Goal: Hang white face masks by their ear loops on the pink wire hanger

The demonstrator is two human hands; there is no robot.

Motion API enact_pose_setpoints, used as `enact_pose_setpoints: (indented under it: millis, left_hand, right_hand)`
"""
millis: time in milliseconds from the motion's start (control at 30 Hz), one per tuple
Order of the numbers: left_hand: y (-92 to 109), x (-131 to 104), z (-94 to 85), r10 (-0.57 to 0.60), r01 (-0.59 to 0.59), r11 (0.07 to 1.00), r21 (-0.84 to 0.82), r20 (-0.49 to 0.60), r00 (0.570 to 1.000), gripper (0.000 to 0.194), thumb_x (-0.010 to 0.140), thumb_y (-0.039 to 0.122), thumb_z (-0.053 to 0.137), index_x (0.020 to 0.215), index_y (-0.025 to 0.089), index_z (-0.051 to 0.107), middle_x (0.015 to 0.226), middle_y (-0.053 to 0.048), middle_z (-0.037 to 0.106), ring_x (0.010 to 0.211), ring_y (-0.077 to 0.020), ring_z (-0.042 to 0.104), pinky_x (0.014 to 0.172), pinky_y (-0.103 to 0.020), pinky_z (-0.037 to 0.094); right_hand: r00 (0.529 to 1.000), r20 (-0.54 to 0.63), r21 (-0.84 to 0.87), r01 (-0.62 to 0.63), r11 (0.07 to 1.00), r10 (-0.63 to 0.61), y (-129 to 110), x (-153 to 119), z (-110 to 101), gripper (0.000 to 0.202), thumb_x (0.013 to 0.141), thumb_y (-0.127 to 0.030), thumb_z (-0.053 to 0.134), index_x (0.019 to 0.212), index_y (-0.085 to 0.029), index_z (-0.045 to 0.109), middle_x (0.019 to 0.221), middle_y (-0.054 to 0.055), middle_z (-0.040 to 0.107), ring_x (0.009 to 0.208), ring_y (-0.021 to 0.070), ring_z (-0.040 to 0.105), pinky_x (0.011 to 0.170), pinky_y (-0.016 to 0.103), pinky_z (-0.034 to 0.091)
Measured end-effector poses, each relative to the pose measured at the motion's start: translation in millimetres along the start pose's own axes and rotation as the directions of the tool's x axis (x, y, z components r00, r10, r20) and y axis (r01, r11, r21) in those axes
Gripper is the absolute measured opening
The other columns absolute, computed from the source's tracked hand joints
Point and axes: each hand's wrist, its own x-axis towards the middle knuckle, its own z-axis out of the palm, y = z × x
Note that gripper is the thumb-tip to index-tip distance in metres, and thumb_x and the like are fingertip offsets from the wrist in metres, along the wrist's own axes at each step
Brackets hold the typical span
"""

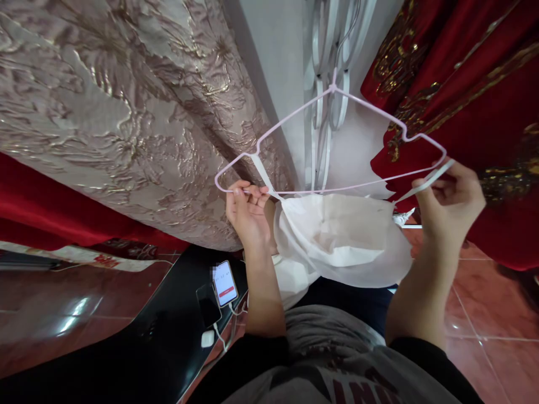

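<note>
A thin pale-pink clothes hanger [295,115] spans the middle of the view, its hook pointing up towards white scrolled metalwork. My left hand [248,210] grips the hanger's lower left corner. Below the hanger's bottom bar hangs a white sheer garment with straps [337,230]. One strap [261,171] runs up to the notch on the hanger's left arm. The other strap [433,177] is pinched between the thumb and fingers of my right hand [457,193], right at the hanger's right end. Whether that strap is around the hanger's tip or only beside it, I cannot tell.
Embossed pinkish curtain fabric [168,112] hangs on the left, and red fabric with gold trim [463,84] on the right. White metalwork [324,112] stands behind the hanger. A black bench [138,336] at lower left carries two phones [225,283] with cables and a small white case [208,338].
</note>
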Motion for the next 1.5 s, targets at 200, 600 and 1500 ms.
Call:
enact_pose_setpoints:
  millis: [200,600,1500]
  left_hand:
    - [4,-1,0.8,-0.013,0.014,0.998,0.058,-0.011,1.000,0.047,0.088,0.065,0.087,0.097,0.023,0.067,0.073,0.004,0.061,0.076,-0.0149,0.075,0.078,-0.025,0.061]
    - [12,-1,-5.6,-0.052,0.049,0.997,0.053,0.059,0.997,0.045,0.087,0.062,0.090,0.097,0.024,0.068,0.076,0.002,0.064,0.081,-0.0170,0.076,0.083,-0.029,0.062]
    - [18,-27,-11.2,-0.372,0.234,0.898,0.372,0.360,0.856,0.032,0.094,0.053,0.087,0.108,0.024,0.089,0.092,-0.006,0.074,0.063,-0.0115,0.053,0.056,-0.025,0.039]
  right_hand:
    - [0.971,0.231,-0.054,0.077,0.996,-0.062,-42,33,21,0.037,0.090,-0.040,0.092,0.124,-0.032,0.079,0.119,0.011,0.079,0.094,0.0235,0.071,0.086,0.046,0.057]
    - [0.905,0.319,0.007,0.295,0.956,-0.282,-106,-32,42,0.026,0.099,-0.030,0.075,0.126,-0.033,0.075,0.101,0.003,0.071,0.082,0.0196,0.065,0.073,0.040,0.057]
    - [0.816,0.542,0.115,-0.311,0.944,0.203,-71,-111,98,0.048,0.103,-0.030,0.066,0.146,-0.033,0.047,0.072,-0.011,0.049,0.056,0.0124,0.047,0.056,0.029,0.037]
